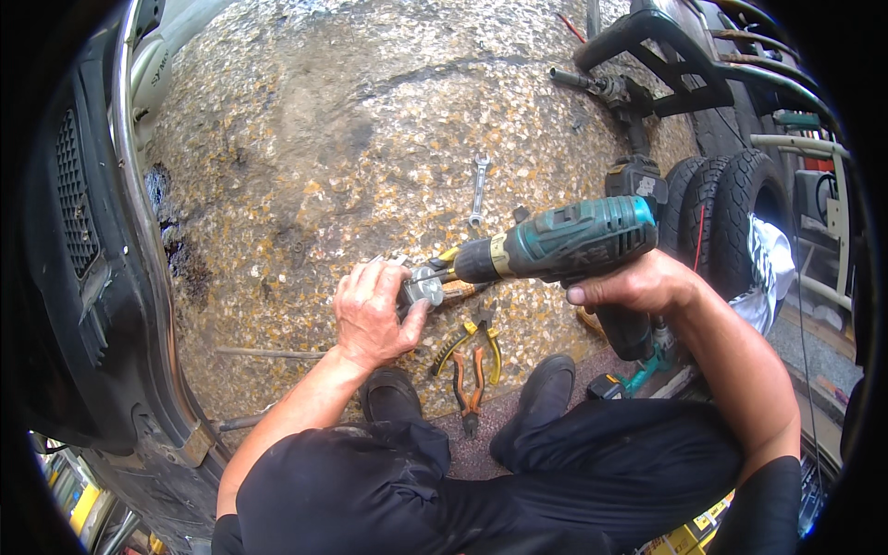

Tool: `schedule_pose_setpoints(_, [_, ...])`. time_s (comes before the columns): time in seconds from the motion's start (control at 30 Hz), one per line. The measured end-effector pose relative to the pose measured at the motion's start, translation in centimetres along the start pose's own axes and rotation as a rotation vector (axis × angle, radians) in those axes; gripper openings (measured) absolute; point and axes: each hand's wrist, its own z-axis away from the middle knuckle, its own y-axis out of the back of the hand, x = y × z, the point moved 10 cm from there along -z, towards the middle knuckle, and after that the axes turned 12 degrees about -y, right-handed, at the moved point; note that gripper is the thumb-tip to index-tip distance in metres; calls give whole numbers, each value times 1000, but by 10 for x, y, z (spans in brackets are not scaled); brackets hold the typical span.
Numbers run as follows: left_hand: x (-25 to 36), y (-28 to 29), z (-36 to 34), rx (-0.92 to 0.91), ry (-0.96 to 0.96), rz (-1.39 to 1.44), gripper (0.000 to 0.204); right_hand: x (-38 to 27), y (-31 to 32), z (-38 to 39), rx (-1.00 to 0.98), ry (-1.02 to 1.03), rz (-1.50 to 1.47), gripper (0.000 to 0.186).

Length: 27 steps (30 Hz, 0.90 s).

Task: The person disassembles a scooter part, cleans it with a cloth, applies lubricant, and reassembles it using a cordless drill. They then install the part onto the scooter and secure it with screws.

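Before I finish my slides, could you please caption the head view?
The right hand points a teal drill at the grey metal part in the left hand, orange-handled pliers lying nearby.

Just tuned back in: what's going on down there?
The person's right hand grips a teal-and-black cordless drill, its front end aimed at a small grey metal part in the left hand. Whether the drill is spinning can't be told. A silver metal wrench lies beyond; yellow-and-black pliers and orange-and-black pliers lie near the feet.
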Motion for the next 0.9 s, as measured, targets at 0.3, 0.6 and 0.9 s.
schedule_pose_setpoints(0.3, [-1,1,-1,0,2,13,38,0,3,-1,15,-29,-124,46])
schedule_pose_setpoints(0.6, [-1,2,-2,3,4,28,39,35,4,-21,-52,-191,-467,37])
schedule_pose_setpoints(0.9, [-1,4,-3,11,9,40,39,34,7,-22,-55,-196,-476,40])
